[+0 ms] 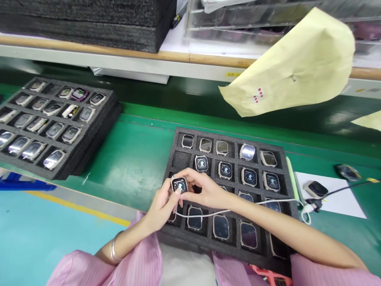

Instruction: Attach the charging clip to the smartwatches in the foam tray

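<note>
A smartwatch case (180, 184) without a strap, its dark screen lit with text and a graphic, is between my hands above the left side of a black foam tray (181, 160). My left hand (160, 205) grips the watch from the left and below, its thumb on the lower screen. From the right, my right hand (208, 191) has its fingers around the upper and right edges. A white cable (208, 215) runs from under my hands across the tray; where its end meets the watch is hidden. Several more watches, such as a lit one (225, 170), lie in the tray's compartments.
A second foam tray (108, 109) of watches stands stacked at the left. Right of the near tray, a dark watch (316, 189) lies on white paper (351, 200) beside cables. Yellow paper (297, 67) hangs from the shelf edge (205, 65), over the green bench (133, 155).
</note>
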`<state>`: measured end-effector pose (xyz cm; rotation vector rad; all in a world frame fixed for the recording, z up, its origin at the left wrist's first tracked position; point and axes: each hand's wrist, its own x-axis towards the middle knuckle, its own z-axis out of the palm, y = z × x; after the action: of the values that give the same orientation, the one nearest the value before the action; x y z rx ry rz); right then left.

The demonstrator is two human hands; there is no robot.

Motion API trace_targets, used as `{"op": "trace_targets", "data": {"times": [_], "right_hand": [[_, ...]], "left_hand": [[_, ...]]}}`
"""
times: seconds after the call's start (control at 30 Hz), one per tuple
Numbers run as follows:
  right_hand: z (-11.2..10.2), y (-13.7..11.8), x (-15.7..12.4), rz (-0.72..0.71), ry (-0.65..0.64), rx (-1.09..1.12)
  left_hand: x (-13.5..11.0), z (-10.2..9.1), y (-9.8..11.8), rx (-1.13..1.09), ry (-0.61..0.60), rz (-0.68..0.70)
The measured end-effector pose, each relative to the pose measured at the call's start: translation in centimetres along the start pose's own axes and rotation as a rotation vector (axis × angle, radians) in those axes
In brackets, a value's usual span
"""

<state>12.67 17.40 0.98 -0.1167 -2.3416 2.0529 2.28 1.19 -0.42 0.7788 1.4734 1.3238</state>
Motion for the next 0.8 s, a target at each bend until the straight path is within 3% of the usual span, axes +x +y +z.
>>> {"op": "trace_targets", "data": {"times": [0.17, 0.33, 0.43, 0.57, 0.67, 0.8], "right_hand": [[-2.9, 0.4, 0.7, -0.067, -0.031, -0.273], [-4.1, -0.3, 0.2, -0.315, 0.095, -0.671], [-4.7, 0.0, 0.7, -0.379, 0.217, -0.623], [-5.5, 1.1, 2.5, -0.185, 0.393, -0.842], [-4.9, 0.6, 3.2, -0.083, 0.378, -1.005], [-1.9, -1.8, 2.4, -0.069, 0.307, -1.161]], "left_hand": [[2.2, 0.6, 0.3, 0.015, 0.039, 0.001], [2.7, 0.8, 0.8, 0.108, 0.021, 0.001], [2.0, 0.3, 1.0, 0.038, 0.013, -0.021], [0.3, -0.7, 1.0, -0.074, -0.033, -0.179], [-0.8, -1.2, 1.1, -0.134, -0.15, -0.221], [-1.5, -1.5, 1.3, -0.144, -0.118, -0.226]]}}
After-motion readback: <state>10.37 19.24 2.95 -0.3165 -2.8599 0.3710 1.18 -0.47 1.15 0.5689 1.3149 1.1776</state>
